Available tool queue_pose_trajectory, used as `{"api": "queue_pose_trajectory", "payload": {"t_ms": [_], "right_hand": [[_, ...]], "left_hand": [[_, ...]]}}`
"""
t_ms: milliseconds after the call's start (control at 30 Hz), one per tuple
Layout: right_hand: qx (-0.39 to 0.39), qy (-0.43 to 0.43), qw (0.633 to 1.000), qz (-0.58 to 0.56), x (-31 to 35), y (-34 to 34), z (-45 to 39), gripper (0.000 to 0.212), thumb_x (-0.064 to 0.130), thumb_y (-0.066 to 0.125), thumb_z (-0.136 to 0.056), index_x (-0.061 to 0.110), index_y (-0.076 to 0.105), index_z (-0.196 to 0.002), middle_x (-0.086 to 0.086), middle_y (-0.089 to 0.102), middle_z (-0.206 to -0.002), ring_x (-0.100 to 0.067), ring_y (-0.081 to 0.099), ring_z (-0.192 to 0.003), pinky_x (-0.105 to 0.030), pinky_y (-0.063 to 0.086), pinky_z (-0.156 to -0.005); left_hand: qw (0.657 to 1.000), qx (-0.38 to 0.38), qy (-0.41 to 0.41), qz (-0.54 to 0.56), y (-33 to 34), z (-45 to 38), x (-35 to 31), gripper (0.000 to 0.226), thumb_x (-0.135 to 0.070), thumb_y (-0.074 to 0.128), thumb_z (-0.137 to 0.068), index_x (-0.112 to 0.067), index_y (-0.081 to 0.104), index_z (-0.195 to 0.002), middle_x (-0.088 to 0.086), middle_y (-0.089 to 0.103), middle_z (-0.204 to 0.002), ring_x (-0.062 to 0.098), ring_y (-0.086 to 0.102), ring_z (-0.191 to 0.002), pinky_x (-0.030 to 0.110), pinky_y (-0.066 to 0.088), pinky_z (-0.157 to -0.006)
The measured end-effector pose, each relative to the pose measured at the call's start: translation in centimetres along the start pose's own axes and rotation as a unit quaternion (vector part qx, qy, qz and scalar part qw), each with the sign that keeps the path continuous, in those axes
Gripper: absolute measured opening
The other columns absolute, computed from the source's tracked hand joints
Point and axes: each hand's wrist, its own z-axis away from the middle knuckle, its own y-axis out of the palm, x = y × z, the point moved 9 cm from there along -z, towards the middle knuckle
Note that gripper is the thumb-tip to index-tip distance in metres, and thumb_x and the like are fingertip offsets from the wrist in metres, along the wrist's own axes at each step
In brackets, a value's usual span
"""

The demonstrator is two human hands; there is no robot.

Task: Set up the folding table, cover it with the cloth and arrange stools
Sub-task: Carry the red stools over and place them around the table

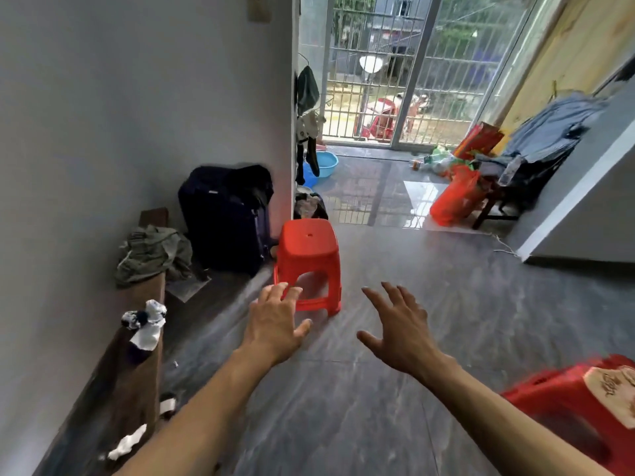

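Both hands, left (273, 326) & right (402, 333), spread wide, holding nothing, reaching twd the red plastic stool (307, 261) on the grey floor nr the dark suitcase (223, 218). Folding table, cloth not in view; stools prob not yet arranged.

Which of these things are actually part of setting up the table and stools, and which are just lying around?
Part of the job: red stool ahead, second red stool at lower right, both open hands, left and right.

Lying about: dark suitcase, green clothes, blue basin, orange bag.
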Motion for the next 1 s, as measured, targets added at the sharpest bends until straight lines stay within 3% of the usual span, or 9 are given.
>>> {"api": "queue_pose_trajectory", "payload": {"t_ms": [367, 533, 767, 1000], "right_hand": [[0.010, 0.017, 0.998, -0.059, -3.7, 2.4, -18.2, 0.085, 0.059, 0.060, -0.084, 0.037, 0.016, -0.153, -0.006, 0.010, -0.163, -0.031, 0.009, -0.149, -0.054, 0.021, -0.117], [0.032, 0.026, 0.994, -0.100, -7.3, 3.9, -28.0, 0.087, 0.058, 0.062, -0.082, 0.037, 0.016, -0.152, -0.008, 0.020, -0.160, -0.030, 0.019, -0.146, -0.054, 0.030, -0.113], [0.061, 0.010, 0.992, -0.109, -8.7, 4.2, -39.3, 0.089, 0.056, 0.063, -0.082, 0.034, 0.016, -0.154, -0.008, 0.020, -0.160, -0.030, 0.018, -0.146, -0.052, 0.029, -0.113], [0.087, 0.023, 0.993, -0.080, -9.2, 6.9, -50.1, 0.089, 0.054, 0.065, -0.083, 0.034, 0.016, -0.154, -0.009, 0.019, -0.160, -0.031, 0.020, -0.146, -0.051, 0.029, -0.112]], "left_hand": [[0.999, 0.039, -0.017, -0.003, 3.1, -17.1, 2.3, 0.066, -0.054, 0.059, -0.085, -0.026, 0.043, -0.142, 0.001, 0.039, -0.149, 0.021, 0.031, -0.139, 0.036, 0.032, -0.111], [0.994, 0.089, -0.059, -0.037, 4.9, -25.8, 3.4, 0.063, -0.053, 0.058, -0.086, -0.027, 0.043, -0.142, -0.002, 0.038, -0.148, 0.020, 0.032, -0.137, 0.034, 0.035, -0.108], [0.988, 0.093, -0.116, -0.051, 4.4, -35.2, 6.8, 0.060, -0.052, 0.058, -0.085, -0.028, 0.045, -0.138, -0.004, 0.042, -0.143, 0.020, 0.037, -0.133, 0.036, 0.040, -0.104], [0.981, 0.158, -0.108, -0.028, 9.8, -45.4, 9.2, 0.062, -0.054, 0.058, -0.086, -0.028, 0.043, -0.140, -0.004, 0.043, -0.142, 0.020, 0.039, -0.131, 0.035, 0.039, -0.103]]}}
